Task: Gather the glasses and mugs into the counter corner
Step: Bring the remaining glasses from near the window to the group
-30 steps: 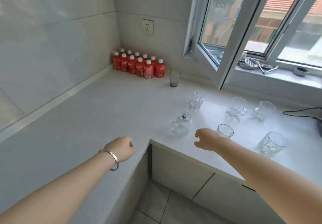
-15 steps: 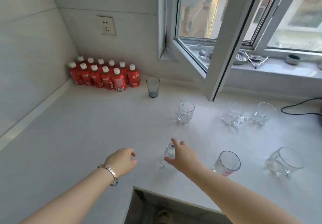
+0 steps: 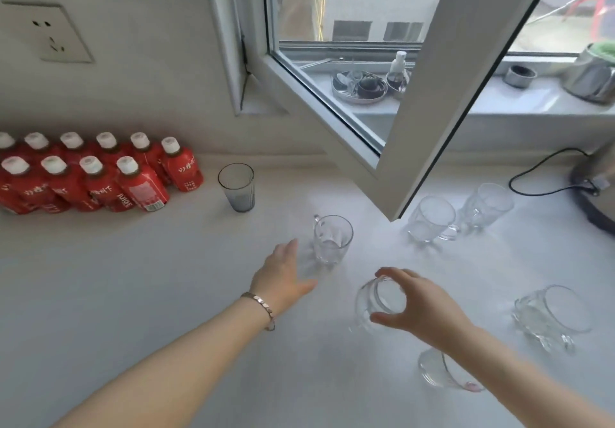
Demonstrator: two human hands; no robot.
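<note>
while right hand closes on a mug, left opens toward the next

as the right forearm passes over it, a small glass (image 3: 442,374) sits nearest, partly hidden, untouched. just beyond, right hand (image 3: 422,307) has fingers and thumb curled round the rim of the near mug (image 3: 379,301); half a second ago it only hovered above with fingers spread, so the grasp is new. mug looks tilted, can't tell if it's off the counter (image 3: 133,294) yet. left hand (image 3: 283,274), loosely curled before, is now flat with fingers straight, holding nothing, tips just beside the handled mug (image 3: 332,239) but apart from it. right of the hands a wide mug (image 3: 552,311) stands alone. farther back, a mug below the window sash (image 3: 432,219) and another mug (image 3: 487,204) near it. farthest, grey tumbler (image 3: 237,186) stands just beside the red bottles (image 3: 100,174) at the back wall. judgement: gathering has barely begun; one piece gripped, a second likely next, the rest well apart from the corner side.
</note>
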